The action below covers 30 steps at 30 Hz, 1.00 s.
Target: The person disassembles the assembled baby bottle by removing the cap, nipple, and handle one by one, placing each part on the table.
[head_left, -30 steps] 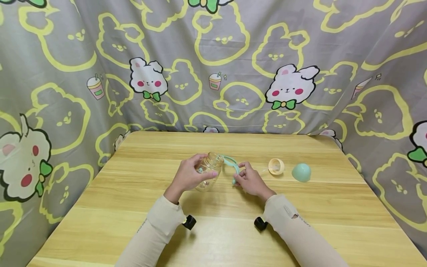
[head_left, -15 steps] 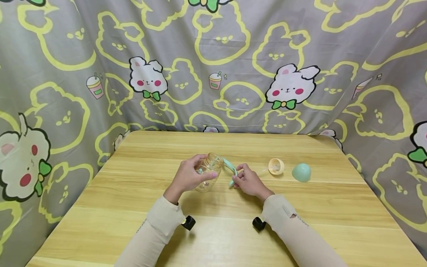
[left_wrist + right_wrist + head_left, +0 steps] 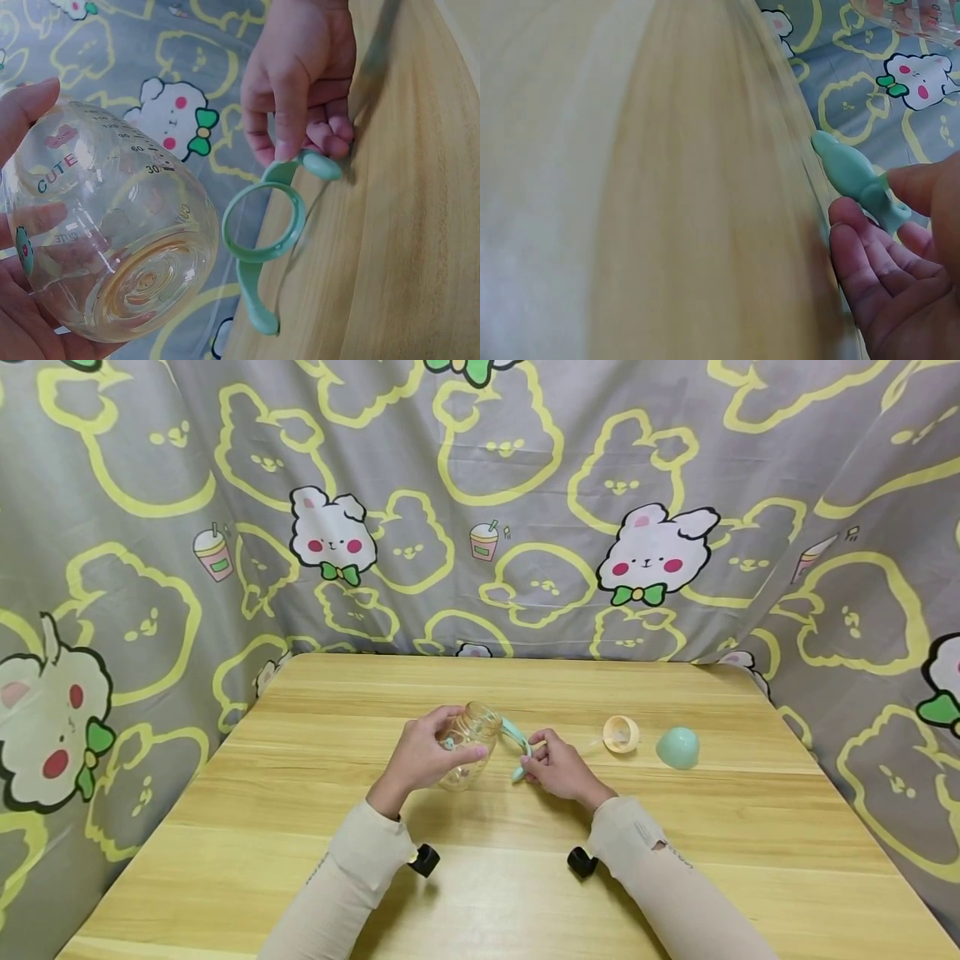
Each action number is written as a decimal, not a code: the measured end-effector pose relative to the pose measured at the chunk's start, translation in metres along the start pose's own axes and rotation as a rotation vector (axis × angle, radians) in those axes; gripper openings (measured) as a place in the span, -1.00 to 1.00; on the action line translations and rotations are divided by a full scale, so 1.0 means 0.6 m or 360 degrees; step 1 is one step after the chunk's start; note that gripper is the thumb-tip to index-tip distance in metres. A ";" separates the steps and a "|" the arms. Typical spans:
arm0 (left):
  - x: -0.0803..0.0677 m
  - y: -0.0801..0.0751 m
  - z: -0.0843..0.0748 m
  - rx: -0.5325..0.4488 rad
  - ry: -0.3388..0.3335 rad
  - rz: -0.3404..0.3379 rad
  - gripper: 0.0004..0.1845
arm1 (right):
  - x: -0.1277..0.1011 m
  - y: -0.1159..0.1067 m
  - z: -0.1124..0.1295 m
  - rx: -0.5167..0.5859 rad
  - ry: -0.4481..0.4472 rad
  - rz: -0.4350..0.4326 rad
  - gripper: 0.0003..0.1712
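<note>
The left hand [image 3: 423,758] curls round a clear baby bottle [image 3: 105,232], held off the bench [image 3: 300,827] and tipped on its side, with its open neck pointing up and away from the person and its base toward the left wrist camera. Just to the right of it, the right hand [image 3: 558,768] pinches one grip of the mint green handle ring [image 3: 262,225] between thumb and fingertips. The ring hangs between the two hands, close beside the bottle but apart from it in the left wrist view (its opening faces roughly sideways, not yet in line with the neck). The ring's two grips run along a line from the right hand's fingers down toward the bench. Farther right of the right hand lie a cream screw collar [image 3: 621,734] and a green dome cap [image 3: 678,748], well apart from both hands.
</note>
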<state>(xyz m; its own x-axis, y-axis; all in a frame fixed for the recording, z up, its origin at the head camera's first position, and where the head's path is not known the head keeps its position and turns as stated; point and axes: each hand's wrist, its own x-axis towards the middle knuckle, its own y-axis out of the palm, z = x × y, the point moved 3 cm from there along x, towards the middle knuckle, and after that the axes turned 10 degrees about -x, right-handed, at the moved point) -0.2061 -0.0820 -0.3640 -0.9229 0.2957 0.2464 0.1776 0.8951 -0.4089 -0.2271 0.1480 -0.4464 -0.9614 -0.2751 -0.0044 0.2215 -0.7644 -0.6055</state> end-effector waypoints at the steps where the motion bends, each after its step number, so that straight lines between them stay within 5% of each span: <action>1: 0.000 0.000 0.000 -0.0001 0.0001 0.0000 -0.26 | 0.000 0.000 0.000 -0.0005 0.0001 0.0002 -0.61; 19: 0.001 0.001 0.002 -0.0039 0.0018 0.0035 -0.27 | -0.004 -0.011 -0.001 -0.0066 -0.0032 0.0054 -0.64; 30: 0.002 0.002 0.005 -0.0037 0.0029 0.0048 -0.29 | -0.018 -0.045 0.007 -0.0338 -0.0218 -0.0199 -0.84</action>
<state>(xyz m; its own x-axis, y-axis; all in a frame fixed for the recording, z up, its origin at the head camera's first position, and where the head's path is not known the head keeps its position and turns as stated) -0.2078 -0.0817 -0.3667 -0.9108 0.3284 0.2502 0.2134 0.8933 -0.3956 -0.2220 0.1692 -0.4267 -0.9450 -0.2734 0.1796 0.0495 -0.6622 -0.7477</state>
